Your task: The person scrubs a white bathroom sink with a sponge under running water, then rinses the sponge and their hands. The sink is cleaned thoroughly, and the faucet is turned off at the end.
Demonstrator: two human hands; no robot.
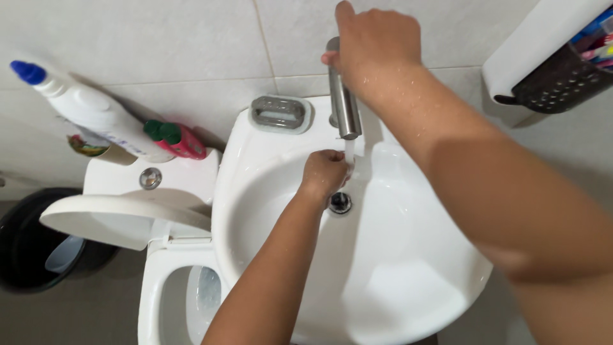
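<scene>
Head camera looks straight down on a steel faucet (343, 102) mounted at the back of a white sink (408, 281), and everything else is placed from that faucet. The right hand (377, 45) sits on top of the faucet's rear end, fingers closed over it, water droplets on its back and wrist. A thin stream of water (349, 153) falls from the spout. The left hand (324, 174) is just below the spout, curled into a loose fist with its knuckles touching the stream; whether it holds anything inside cannot be told. Directly under that hand, a little toward the viewer from the spout, lies the round metal drain (340, 202).

Just left of the faucet, on the sink's back rim, rests a grey soap dish (280, 113). Further left stands a toilet (167, 281) with its lid (121, 220) raised and a chrome flush button (151, 178) on the cistern. On the cistern lie a white cleaner bottle with a blue cap (89, 108) and a smaller pink bottle with a green cap (175, 138), both tilted against the tiled wall. Far left on the floor is a black bin (25, 239). Right of the faucet, on the wall, hangs a dark perforated basket (562, 80) holding coloured items.
</scene>
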